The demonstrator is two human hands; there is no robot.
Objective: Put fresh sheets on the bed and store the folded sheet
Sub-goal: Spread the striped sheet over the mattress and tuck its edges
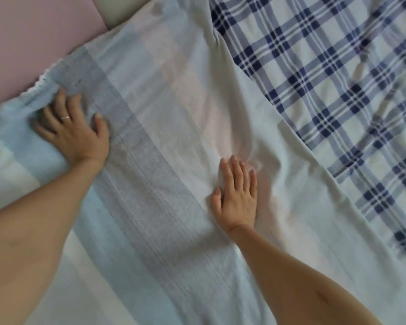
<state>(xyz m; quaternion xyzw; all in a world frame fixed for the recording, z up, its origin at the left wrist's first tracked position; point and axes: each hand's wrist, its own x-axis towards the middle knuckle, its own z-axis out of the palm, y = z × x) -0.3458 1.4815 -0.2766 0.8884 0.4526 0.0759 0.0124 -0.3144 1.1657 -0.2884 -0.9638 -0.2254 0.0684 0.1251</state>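
— Hands?
— Left hand (pixel 73 130) is pressing the striped sheet (pixel 150 109) near its edge, fingers spread, seemingly uncurled; they are blurred. Right hand (pixel 237 195) is resting flat mid-sheet, fingers straight.
— Sheet?
— Lying spread, overlapping the plaid sheet (pixel 338 90).

The striped sheet (pixel 150 137) is showing broad pale-blue, grey, white and pink bands; the checked cloth (pixel 338 78) is displaying navy-on-white plaid; the panel (pixel 33 31) is appearing dusty pink.
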